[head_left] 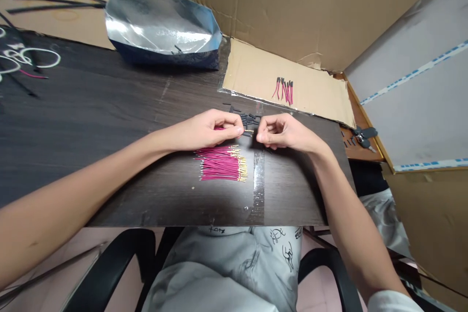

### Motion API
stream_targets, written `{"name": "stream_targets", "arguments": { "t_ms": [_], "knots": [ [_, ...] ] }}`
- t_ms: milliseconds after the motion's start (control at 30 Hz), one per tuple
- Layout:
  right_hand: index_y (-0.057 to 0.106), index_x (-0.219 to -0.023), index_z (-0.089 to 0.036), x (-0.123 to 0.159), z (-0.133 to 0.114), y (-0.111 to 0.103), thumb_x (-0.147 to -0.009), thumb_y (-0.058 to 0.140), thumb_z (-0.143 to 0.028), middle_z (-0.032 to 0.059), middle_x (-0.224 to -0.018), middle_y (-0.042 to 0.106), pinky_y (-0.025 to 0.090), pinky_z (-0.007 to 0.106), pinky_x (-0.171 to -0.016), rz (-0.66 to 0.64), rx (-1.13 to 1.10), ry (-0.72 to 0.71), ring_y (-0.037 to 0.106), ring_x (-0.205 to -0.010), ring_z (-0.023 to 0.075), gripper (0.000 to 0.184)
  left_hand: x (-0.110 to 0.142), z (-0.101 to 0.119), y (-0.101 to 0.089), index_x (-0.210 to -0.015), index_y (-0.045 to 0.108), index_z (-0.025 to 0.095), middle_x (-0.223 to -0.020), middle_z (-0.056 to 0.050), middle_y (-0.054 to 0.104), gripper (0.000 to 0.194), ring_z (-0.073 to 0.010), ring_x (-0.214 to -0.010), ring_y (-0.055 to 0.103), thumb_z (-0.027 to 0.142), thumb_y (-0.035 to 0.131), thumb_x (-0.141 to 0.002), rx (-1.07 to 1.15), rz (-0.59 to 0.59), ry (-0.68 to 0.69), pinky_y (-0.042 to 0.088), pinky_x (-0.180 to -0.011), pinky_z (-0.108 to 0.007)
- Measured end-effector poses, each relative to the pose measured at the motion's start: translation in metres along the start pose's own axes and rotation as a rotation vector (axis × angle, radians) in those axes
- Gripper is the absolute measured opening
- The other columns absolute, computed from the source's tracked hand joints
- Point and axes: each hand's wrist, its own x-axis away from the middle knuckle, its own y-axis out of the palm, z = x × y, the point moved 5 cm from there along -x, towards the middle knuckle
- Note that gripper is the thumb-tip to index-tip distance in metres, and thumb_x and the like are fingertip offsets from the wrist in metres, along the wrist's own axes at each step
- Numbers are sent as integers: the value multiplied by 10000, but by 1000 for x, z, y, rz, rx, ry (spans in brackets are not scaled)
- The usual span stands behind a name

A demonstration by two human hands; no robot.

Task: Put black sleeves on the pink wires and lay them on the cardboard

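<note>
left hand [219, 130]: pinching a gold-tipped wire [249, 131] at frame centre – tip pointing right
right hand [281, 131]: facing the tip, fingers sitting narrow; cannot tell whether they're gripping anything
handling (judgement): bracing both wrists, keeping the tip level, avoiding bending
red wires [219, 165]: lying just below centre

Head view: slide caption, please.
Left hand holds gold-tipped wire near right hand, pink wires and black tubes close by.
</note>
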Motion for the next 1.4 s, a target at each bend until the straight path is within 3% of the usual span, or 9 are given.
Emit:
{"name": "stream_targets", "arguments": {
  "t_ms": [67, 167, 300, 367, 600, 767, 967, 1233, 1400],
  "knots": [
    [597, -725, -176, 8, -1, -12, -792, 866, -439, -62, -601, 514, 299, 237, -495, 47, 125, 21, 418, -537, 70, 382, 0, -3, 0, -783, 540, 191, -565, 76, 388, 298, -62, -467, 326, 401, 559, -995, 43, 5, -48, 250, -467, -223],
    [640, -746, -181, 19, 1, -18, -812, 826, -382, -51, -611, 549, 321, 252, -525, 19, 337, 124, 441, -552, 89, 282, -1, -5, 1, -778, 537, 194, -555, 70, 397, 304, -62, -450, 334, 410, 572, -990, 62, 0, -81, 244, -441, -228],
    [690, -764, -187, 22, -5, -5, -794, 723, -201, -33, -615, 628, 325, 272, -547, -34, 636, 180, 486, -539, 106, 47, -2, -4, 1, -759, 557, 188, -550, 68, 383, 309, -61, -449, 329, 398, 578, -985, 33, 3, -58, 232, -437, -234],
    [677, -721, -187, 19, -10, 4, -770, 686, -158, -40, -572, 595, 309, 281, -548, -9, 712, 155, 452, -518, 102, 58, -2, -4, 1, -750, 558, 187, -556, 66, 384, 309, -62, -457, 331, 394, 582, -978, 21, 2, -57, 231, -442, -234],
    [577, -826, -200, 9, -16, 6, -894, 579, -201, 2, -798, 642, 409, 268, -626, 226, 317, -89, 539, -707, 123, 68, -2, -3, 2, -781, 591, 178, -602, 62, 402, 264, -59, -491, 338, 372, 596, -960, 20, -9, -29, 245, -469, -225],
    [592, -937, -197, 7, -9, 6, -958, 657, -344, 23, -841, 666, 386, 224, -462, 174, 92, -65, 532, -623, 97, 162, -2, -5, 2, -778, 600, 174, -584, 67, 401, 249, -54, -474, 340, 342, 595, -961, 27, 11, -21, 238, -465, -229],
    [652, -942, -185, 7, -9, 7, -873, 807, -412, 23, -804, 635, 463, 206, -443, 137, 3, -55, 573, -669, 125, 283, -1, -6, 1, -789, 600, 176, -580, 68, 402, 268, -57, -471, 347, 363, 587, -981, 52, 13, -22, 248, -457, -228],
    [663, -928, -185, 4, -7, 9, -883, 802, -443, 23, -792, 631, 476, 208, -445, 151, -2, -60, 553, -652, 123, 297, 0, -4, 1, -758, 592, 182, -561, 64, 404, 283, -73, -483, 355, 365, 581, -974, 10, 30, 6, 260, -489, -247],
    [680, -927, -184, 3, -8, 11, -868, 820, -446, 18, -779, 622, 487, 219, -463, 158, 6, -77, 538, -641, 120, 302, 0, -5, -1, -779, 626, 174, -675, 35, 501, 246, -94, -602, 414, 350, 584, -945, -91, 34, 47, 294, -579, -253]
  ]
}}
